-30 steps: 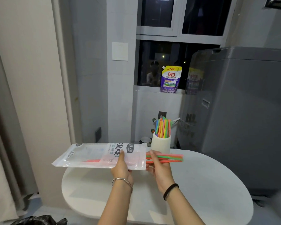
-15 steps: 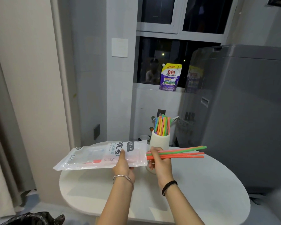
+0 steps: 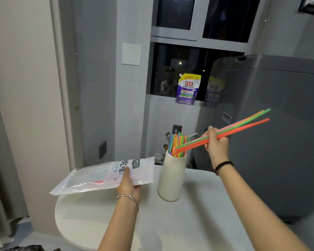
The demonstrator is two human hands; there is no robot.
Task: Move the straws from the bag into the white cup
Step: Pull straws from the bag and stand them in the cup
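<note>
My left hand (image 3: 128, 184) holds the clear plastic straw bag (image 3: 101, 175) flat above the table's left side; one red straw piece still shows inside it. My right hand (image 3: 216, 144) is raised to the right of the white cup (image 3: 171, 180) and grips a small bunch of orange, green and pink straws (image 3: 243, 122). The bunch tilts down to the left, its lower ends at the cup's mouth among the several coloured straws (image 3: 178, 144) standing in the cup.
The cup stands on a round white table (image 3: 179, 220). A grey washing machine (image 3: 279, 124) fills the right side. A purple detergent pouch (image 3: 188, 89) stands on the window sill behind. Wall and curtain are to the left.
My right hand pulled the straw bunch fully out of the bag, lifted it up and right, and tilted its lower ends to the cup's mouth. The bag stayed about level in my left hand.
</note>
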